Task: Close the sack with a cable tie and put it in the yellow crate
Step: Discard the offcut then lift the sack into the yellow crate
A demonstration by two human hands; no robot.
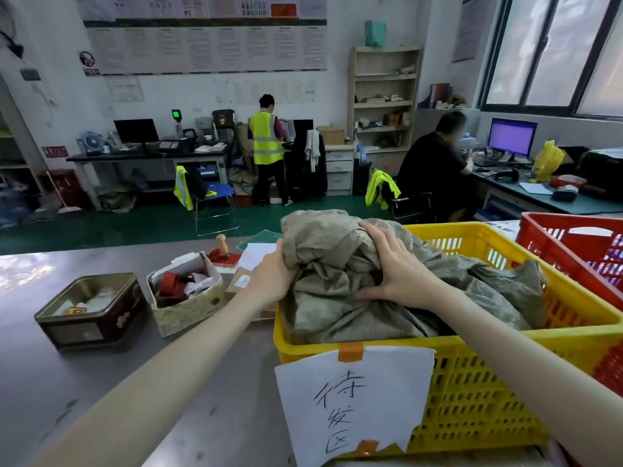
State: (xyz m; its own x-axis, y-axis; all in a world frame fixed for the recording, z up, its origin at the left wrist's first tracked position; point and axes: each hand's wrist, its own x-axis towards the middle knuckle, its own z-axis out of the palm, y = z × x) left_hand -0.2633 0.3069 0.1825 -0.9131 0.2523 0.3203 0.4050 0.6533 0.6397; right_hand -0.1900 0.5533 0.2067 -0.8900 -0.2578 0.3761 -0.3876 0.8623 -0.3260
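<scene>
A crumpled grey-green sack lies in the left part of the yellow crate, its top bulging above the rim. My left hand grips the sack's left side at the crate's edge. My right hand lies spread on top of the sack, fingers pressed into the cloth. More of the same cloth fills the crate to the right. I see no cable tie. A white paper with handwritten characters is taped to the crate's front.
On the grey table to the left stand a dark tin and a paper box of red items, with a wooden-handled stamp behind. A red crate sits to the right. Two people work at desks beyond.
</scene>
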